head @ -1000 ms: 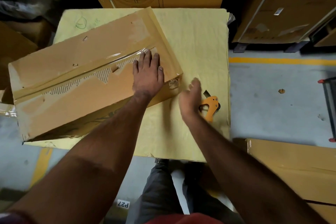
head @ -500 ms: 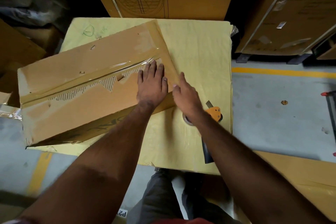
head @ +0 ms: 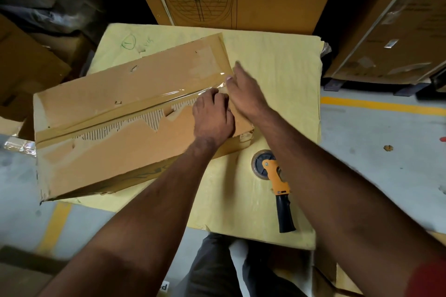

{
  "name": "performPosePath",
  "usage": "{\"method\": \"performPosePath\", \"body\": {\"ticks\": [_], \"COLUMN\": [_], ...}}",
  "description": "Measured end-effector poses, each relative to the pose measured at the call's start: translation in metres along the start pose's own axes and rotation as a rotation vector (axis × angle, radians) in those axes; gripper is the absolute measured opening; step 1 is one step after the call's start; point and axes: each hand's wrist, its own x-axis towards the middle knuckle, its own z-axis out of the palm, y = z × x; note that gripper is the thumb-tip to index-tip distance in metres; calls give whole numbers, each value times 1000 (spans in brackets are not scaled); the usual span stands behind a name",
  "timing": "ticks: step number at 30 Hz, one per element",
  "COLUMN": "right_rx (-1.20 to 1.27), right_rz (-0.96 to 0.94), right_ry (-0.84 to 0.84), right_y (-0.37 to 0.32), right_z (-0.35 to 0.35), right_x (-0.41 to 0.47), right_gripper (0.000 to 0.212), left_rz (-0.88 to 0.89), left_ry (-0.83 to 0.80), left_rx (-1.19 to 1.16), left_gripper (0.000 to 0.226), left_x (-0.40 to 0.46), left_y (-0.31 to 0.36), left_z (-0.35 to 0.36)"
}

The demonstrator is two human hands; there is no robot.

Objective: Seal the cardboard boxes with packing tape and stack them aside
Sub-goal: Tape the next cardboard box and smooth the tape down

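**Box on yellow table, hands at right end**

Box (head: 125,128) lying flat, long axis rising left to right. Left hand (head: 213,117) knuckled down on tape (head: 135,106), fingers curled. Right hand (head: 243,89) flat, fingers together, blurred. Dispenser (head: 274,176) near, handle toward the person.

Both bare forearms reach forward and converge, right arm angled in from the lower right, left arm from the lower left. Left hand (head: 213,116) is palm-down, knuckles up, fingers curled under at the tips and pressing flat; whether they pinch anything can't be told. Right hand (head: 243,89) sits just beyond and touching the left, fingers straight and together, thumb tip up, slightly motion-blurred, edge of the hand down.
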Motion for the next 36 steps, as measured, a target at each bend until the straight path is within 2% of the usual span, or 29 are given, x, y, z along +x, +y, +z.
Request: {"method": "performPosePath", "body": {"ticks": [4, 6, 8, 11, 13, 15, 17, 19, 22, 25, 29, 32, 36], "right_rx": [-90, -186, -137, -105, -244, -403, -524, -489, -448, -456, -622, -643, -584], "right_rz": [139, 118, 11, -69, -27, -2, -85, -288, -460, -378, -380, -297, -191], "right_ry": [-168, -89, 46, -71, -126, -113, -18, 140, 96, 13, -47, -83, -31], "right_y": [0, -2, -8, -16, -16, -20, -26, -23, -4, 0, -21, -36, -48], "right_z": [-1, -5, -1, 9, 8, 1, -1, 3, 12, 15, 12, 4, 3], "right_x": [30, 45, 56, 71, 83, 95, 102, 98, 84, 92, 122, 140, 145], "right_gripper": [58, 57, 55, 58, 59, 57, 54, 48, 48, 57, 55, 50, 39], "left_rz": [-69, -84, -106, -112, -119, -125, -127, -118, -96, -105, -107, -114, -115], "left_ry": [84, 62, 28, -69, -117, -148, -166, -163, -135, -119, -138, -148, -145], "left_rx": [-2, -14, -14, 72, 124, 153, 177, 194, 164, 128, 146, 157, 136], "left_gripper": [33, 48, 63, 67, 69, 67, 64, 66, 74, 71, 63, 66, 69], "left_x": [25, 38, 49, 54, 58, 64, 67, 62, 50, 52, 52, 53, 51], "left_y": [1, 4, 5, 3, 3, 7, 11, 11, 7, 6, 6, 7, 8], "left_z": [0, 1, 3, 13, 16, 13, 11, 11, 13, 15, 17, 17, 17]}}
